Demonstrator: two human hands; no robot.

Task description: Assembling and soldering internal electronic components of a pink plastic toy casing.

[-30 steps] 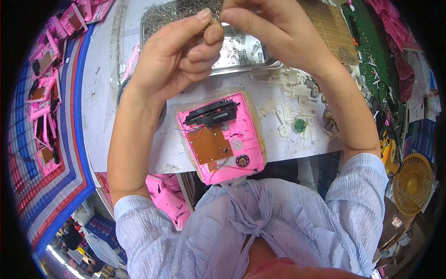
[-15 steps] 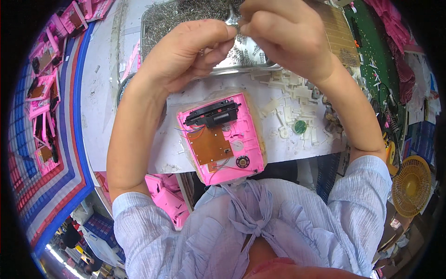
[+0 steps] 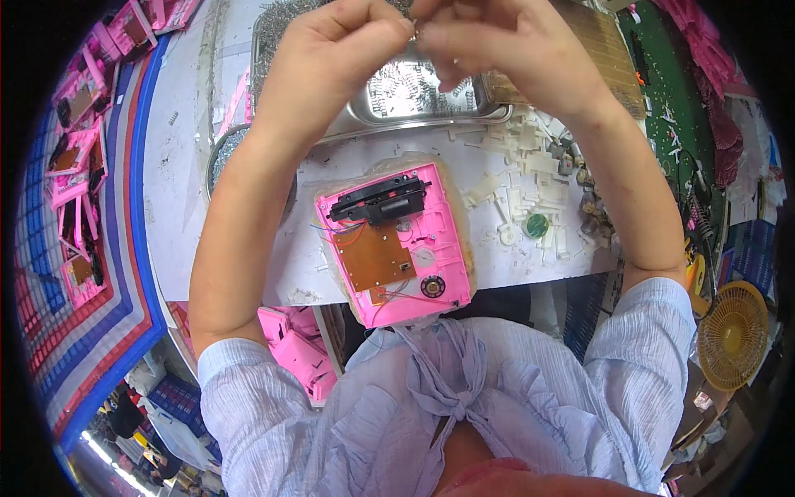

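Note:
My left hand and my right hand are raised together above a metal tray that holds many small metal springs. The fingertips of both hands meet on one small spring, pinched between them. Below my hands an open pink plastic casing lies on the white table, nearer my body. It shows a brown circuit board, a black part at its far end, thin wires and a small round speaker.
White plastic pieces and a green round part lie right of the casing. More pink casings are stacked at far left, and others sit under the table edge. A green board and a yellow fan are at right.
Both hands have drawn closer together and shifted slightly away from me over the tray, fingertips now meeting on the small spring. The pink casing has not moved.

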